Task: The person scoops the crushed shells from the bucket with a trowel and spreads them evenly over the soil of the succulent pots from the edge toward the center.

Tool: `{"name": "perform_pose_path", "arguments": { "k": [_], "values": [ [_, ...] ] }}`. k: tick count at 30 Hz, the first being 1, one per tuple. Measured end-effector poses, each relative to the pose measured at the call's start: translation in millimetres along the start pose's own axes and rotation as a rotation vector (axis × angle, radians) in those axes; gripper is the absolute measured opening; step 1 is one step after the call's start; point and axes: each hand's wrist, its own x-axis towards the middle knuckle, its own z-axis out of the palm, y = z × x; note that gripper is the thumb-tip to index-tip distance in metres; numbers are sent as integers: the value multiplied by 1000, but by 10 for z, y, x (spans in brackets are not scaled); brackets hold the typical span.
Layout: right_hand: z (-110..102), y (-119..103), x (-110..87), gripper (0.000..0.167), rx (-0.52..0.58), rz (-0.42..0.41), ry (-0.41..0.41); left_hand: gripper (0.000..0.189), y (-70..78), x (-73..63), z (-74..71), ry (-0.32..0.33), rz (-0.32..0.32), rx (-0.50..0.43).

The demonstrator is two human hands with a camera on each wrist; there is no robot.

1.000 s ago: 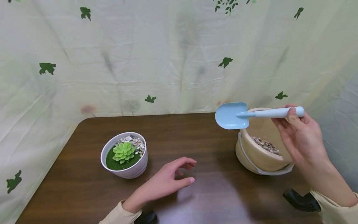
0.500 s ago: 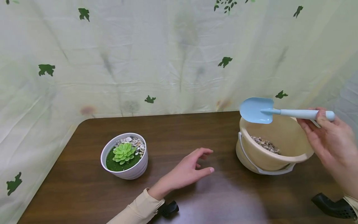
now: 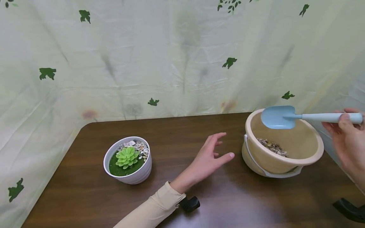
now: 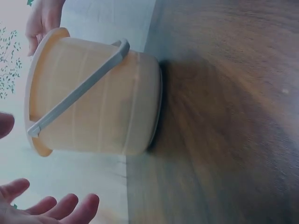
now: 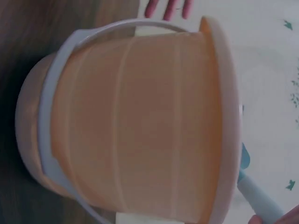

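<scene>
In the head view, my right hand (image 3: 349, 142) pinches the pale handle of a light blue hand trowel (image 3: 279, 117) near its end. The trowel lies level over the mouth of a cream bucket (image 3: 268, 163), its blade toward the left. Small mixed pebbles (image 3: 272, 148) cover part of the bucket's bottom. My left hand (image 3: 206, 160) reaches over the table, left of the bucket, with fingers and thumb spread and nothing held. The left wrist view shows those fingertips (image 4: 84, 210) apart from the bucket's side, where a grey carrying handle (image 4: 81, 91) hangs down.
A white ribbed pot (image 3: 137, 175) stands at the left of the brown wooden table (image 3: 182, 133). It holds a green succulent (image 3: 126, 157), green moss-like ground and pale pebbles. A leaf-printed cloth (image 3: 188, 63) hangs behind the table.
My right hand has carried the trowel to the right, from the bucket's left rim to above its opening. My left hand has moved right and forward, closer to the bucket.
</scene>
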Motion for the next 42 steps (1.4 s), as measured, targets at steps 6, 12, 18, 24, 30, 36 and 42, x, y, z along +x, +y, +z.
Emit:
{"name": "perform_pose_path", "arguments": {
  "k": [6, 12, 18, 24, 30, 36, 42],
  "values": [
    [52, 12, -8, 32, -313, -122, -103, 72, 51, 130, 98, -30, 18, 21],
    [119, 29, 53, 44, -904, -184, -146, 73, 155, 279, 180, -51, 56, 22],
    [112, 68, 99, 47, -1348, -236, -220, 75, 225, 385, 233, -99, 98, 86],
    [74, 134, 170, 39, -1381, -189, -292, 82, 207, 508, 265, -132, 76, 111],
    [50, 173, 247, 31, -1454, -144, -346, 80, 185, 637, 300, -151, 76, 90],
    [50, 179, 325, 30, -1578, -103, -456, 79, 178, 727, 353, -127, 80, 48],
    [30, 170, 392, 28, -1595, -98, -546, 84, 184, 788, 400, -156, 40, -45]
  ]
}}
